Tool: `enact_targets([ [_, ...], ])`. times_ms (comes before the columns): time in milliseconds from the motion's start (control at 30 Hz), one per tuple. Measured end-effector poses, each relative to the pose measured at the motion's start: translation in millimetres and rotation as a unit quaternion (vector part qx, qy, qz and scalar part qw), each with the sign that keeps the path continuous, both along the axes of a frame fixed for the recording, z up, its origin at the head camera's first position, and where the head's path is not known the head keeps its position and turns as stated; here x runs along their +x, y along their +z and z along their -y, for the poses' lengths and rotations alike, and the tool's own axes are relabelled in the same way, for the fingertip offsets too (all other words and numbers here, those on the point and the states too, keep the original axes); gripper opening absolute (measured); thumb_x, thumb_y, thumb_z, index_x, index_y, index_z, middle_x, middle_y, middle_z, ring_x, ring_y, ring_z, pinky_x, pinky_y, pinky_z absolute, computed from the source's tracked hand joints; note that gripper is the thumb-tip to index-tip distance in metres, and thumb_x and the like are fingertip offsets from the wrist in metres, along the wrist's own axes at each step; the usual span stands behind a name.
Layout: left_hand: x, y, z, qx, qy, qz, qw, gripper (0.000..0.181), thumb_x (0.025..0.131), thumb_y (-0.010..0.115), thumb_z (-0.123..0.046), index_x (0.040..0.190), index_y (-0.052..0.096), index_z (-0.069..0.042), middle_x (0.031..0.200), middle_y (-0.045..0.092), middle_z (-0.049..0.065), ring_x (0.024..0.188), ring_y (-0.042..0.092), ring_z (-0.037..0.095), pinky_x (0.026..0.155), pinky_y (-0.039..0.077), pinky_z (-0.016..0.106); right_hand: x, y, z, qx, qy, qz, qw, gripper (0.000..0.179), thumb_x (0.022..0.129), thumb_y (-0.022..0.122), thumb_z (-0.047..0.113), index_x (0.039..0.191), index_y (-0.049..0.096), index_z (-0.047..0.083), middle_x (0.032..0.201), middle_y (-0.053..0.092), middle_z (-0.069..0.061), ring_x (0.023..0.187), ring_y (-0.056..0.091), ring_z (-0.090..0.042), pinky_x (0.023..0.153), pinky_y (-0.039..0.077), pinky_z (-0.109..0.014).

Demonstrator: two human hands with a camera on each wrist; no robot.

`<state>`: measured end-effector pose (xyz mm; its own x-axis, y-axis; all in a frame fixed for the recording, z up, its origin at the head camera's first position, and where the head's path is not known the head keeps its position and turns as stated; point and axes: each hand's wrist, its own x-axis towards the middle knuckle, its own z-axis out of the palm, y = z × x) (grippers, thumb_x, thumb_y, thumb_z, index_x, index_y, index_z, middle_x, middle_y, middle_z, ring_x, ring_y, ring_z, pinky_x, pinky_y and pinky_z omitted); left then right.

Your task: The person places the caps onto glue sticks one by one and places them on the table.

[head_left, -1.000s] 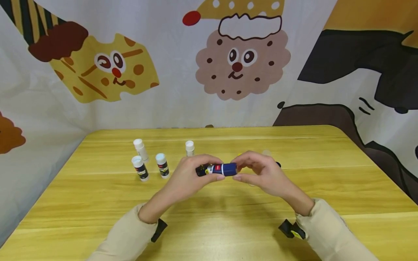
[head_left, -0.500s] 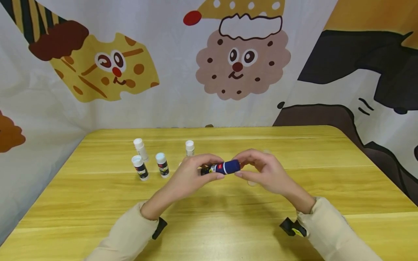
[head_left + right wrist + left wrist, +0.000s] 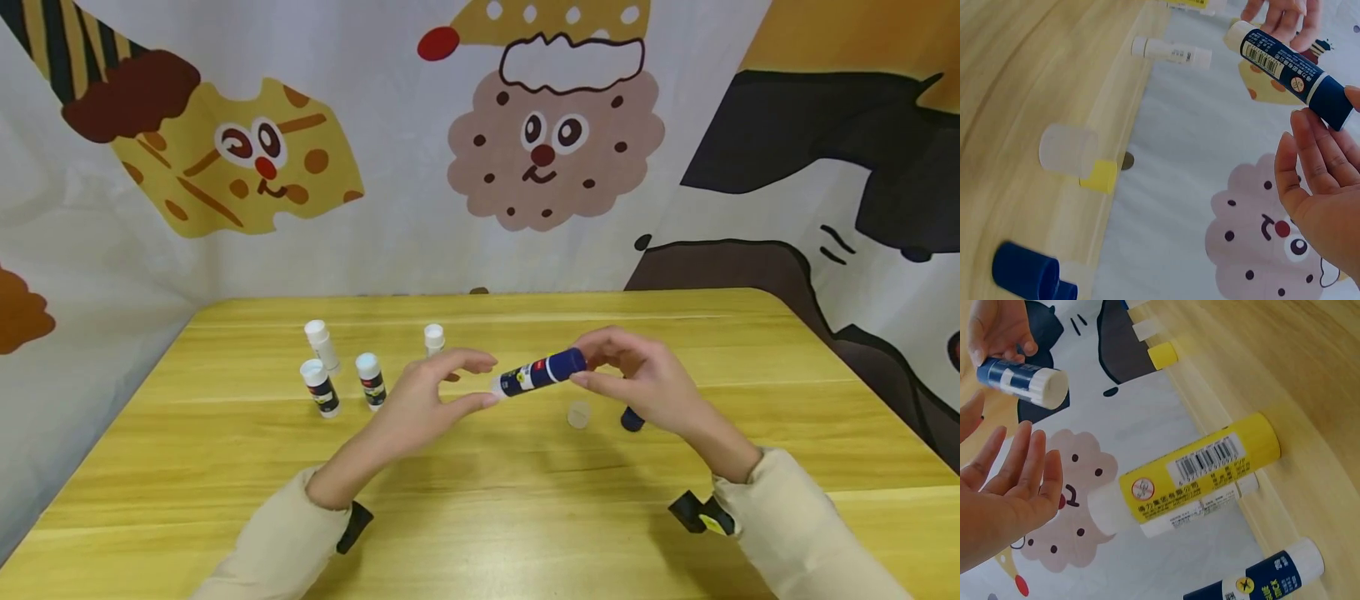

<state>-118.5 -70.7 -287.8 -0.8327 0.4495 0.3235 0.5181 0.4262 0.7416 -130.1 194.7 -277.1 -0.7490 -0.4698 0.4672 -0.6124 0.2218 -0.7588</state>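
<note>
A navy glue stick (image 3: 536, 375) with a white base is held tilted above the table, its blue cap end up to the right. My right hand (image 3: 637, 383) pinches it at that cap between thumb and fingers. Beside the white base, my left hand (image 3: 431, 387) has its fingers spread and holds nothing. In the left wrist view, a gap shows between the left fingers and the glue stick (image 3: 1019, 381). On the table under the right hand are a translucent cap (image 3: 578, 414) and a loose blue cap (image 3: 632, 419); a yellow cap (image 3: 1100, 177) shows in the right wrist view.
Several glue sticks stand upright on the wooden table, among them two navy ones (image 3: 320, 389) at the left and a white one (image 3: 434, 337) behind my left hand. A yellow glue stick (image 3: 1200, 465) is hidden by that hand in the head view. A cartoon-printed curtain (image 3: 405, 258) hangs behind.
The left hand has let go of the navy glue stick. The right hand has drawn it up and to the right, uncovering its white base and the caps below.
</note>
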Motion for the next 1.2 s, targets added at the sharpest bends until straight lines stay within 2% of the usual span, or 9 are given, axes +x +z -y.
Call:
enact_targets([
  [200,-0.9,2.6,9.2,0.005,0.003,-0.026,0.9996,0.035,0.082,0.069,-0.019,0.114,0.061,-0.007,0.111,0.062,0.004,0.101,0.057,0.016,0.084,0.046,0.034,-5.1,6.1,-10.5,0.013,-0.02,0.013,0.9996,0.023,0.08,0.063,-0.008,0.102,0.06,-0.003,0.086,0.064,-0.008,0.073,0.06,-0.016,0.063,0.05,-0.024],
  [367,-2.6,6.9,19.9,0.02,0.003,-0.04,0.999,0.035,0.081,0.07,-0.014,0.114,0.06,-0.005,0.108,0.063,0.006,0.099,0.058,0.019,0.082,0.048,0.035,-11.4,8.2,-15.1,0.019,-0.04,0.025,0.9987,0.021,0.08,0.065,-0.007,0.1,0.061,-0.003,0.085,0.065,-0.008,0.072,0.061,-0.017,0.063,0.051,-0.024],
  [533,-3.1,14.3,33.4,0.016,0.029,-0.04,0.9987,0.036,0.08,0.071,-0.012,0.114,0.06,-0.005,0.107,0.063,0.005,0.099,0.058,0.019,0.083,0.047,0.034,-19.5,10.0,-17.4,0.029,-0.067,0.046,0.9962,0.021,0.08,0.066,-0.004,0.1,0.06,-0.003,0.086,0.065,-0.008,0.073,0.061,-0.018,0.064,0.051,-0.025],
  [867,0.1,28.9,66.0,0.02,0.08,-0.041,0.9958,0.034,0.082,0.068,-0.012,0.114,0.06,-0.006,0.108,0.062,0.006,0.101,0.056,0.019,0.086,0.046,0.035,-41.5,15.2,-14.4,0.066,-0.119,0.076,0.9878,0.022,0.083,0.068,0.011,0.102,0.061,0.001,0.089,0.061,-0.01,0.076,0.059,-0.018,0.066,0.047,-0.028],
  [1200,5.6,32.9,94.6,-0.014,0.135,-0.046,0.9897,0.032,0.087,0.064,-0.019,0.117,0.058,-0.009,0.109,0.061,0.005,0.099,0.057,0.016,0.082,0.044,0.017,-63.8,10.4,-9.2,0.073,-0.129,0.112,0.9827,0.029,0.083,0.068,0.02,0.104,0.06,0.002,0.097,0.061,-0.012,0.084,0.059,-0.02,0.077,0.046,-0.031],
])
